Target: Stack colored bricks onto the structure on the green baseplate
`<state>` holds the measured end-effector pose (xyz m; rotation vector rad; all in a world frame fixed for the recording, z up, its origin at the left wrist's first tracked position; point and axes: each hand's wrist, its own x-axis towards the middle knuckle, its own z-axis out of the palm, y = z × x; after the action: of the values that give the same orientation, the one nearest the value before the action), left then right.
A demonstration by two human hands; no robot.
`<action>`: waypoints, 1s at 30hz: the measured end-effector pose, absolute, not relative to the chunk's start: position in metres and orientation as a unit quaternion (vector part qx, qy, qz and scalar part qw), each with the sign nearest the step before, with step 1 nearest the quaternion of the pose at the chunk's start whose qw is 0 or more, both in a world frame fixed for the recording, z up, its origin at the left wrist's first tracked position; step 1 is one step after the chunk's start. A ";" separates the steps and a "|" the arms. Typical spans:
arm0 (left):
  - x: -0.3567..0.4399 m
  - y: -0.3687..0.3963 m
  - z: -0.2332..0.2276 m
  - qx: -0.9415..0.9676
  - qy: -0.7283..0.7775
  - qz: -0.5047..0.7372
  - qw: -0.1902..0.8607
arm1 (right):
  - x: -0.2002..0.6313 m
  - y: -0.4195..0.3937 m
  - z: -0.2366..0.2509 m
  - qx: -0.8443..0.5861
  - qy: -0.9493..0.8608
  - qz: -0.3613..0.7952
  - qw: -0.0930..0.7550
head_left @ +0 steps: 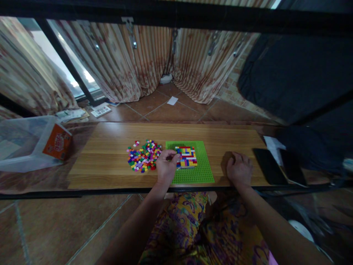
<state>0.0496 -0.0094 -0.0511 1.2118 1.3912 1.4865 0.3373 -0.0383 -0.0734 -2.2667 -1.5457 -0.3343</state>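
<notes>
My left hand (pixel 167 166) is over the left edge of a green baseplate (pixel 205 171), thumb and forefinger pinched together beside a flat block of many-coloured toy bricks (pixel 187 156). Whatever is between those fingertips is too small to make out. A thin, pen-like stick (pixel 187 167) lies along the block's near edge. Just left of this hand, a loose pile of small coloured bricks (pixel 143 156) is spread on the wooden tabletop. My right hand (pixel 240 169) rests on the wood to the right of the baseplate, its fingers curled in, with no object visible in it.
Two dark flat devices, one a black slab (pixel 269 166), lie at the table's right end by a white paper (pixel 273 147). A clear plastic box (pixel 24 147) with an orange label stands at the left. A dark bar crosses above; patterned curtains (pixel 149 62) hang behind.
</notes>
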 end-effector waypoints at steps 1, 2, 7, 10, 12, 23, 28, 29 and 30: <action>0.048 -0.009 -0.052 0.479 0.536 0.582 0.380 | 0.337 -0.038 -0.073 -0.806 -0.549 -0.117 0.187; 0.046 -0.009 -0.053 0.485 0.527 0.583 0.384 | 0.338 -0.038 -0.074 -0.807 -0.549 -0.116 0.187; 0.036 -0.006 -0.054 0.518 0.487 0.576 0.404 | 0.339 -0.038 -0.075 -0.804 -0.551 -0.115 0.189; 0.035 -0.005 -0.053 0.539 0.485 0.571 0.385 | 0.340 -0.038 -0.076 -0.801 -0.555 -0.118 0.193; 0.035 -0.005 -0.053 0.557 0.487 0.564 0.366 | 0.341 -0.037 -0.078 -0.797 -0.559 -0.118 0.194; 0.032 -0.002 -0.046 0.629 0.495 0.531 0.279 | 0.341 -0.037 -0.077 -0.799 -0.559 -0.115 0.189; 0.031 -0.002 -0.042 0.634 0.486 0.531 0.283 | 0.341 -0.037 -0.076 -0.801 -0.556 -0.109 0.192; 0.031 -0.003 -0.042 0.633 0.485 0.532 0.284 | 0.341 -0.037 -0.076 -0.803 -0.555 -0.107 0.190; 0.031 -0.004 -0.042 0.633 0.485 0.532 0.284 | 0.340 -0.038 -0.076 -0.804 -0.555 -0.105 0.189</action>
<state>0.0307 -0.0037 -0.0421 1.6937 1.2984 1.4234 0.3404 -0.0375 -0.0759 -2.2598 -1.5600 -0.2956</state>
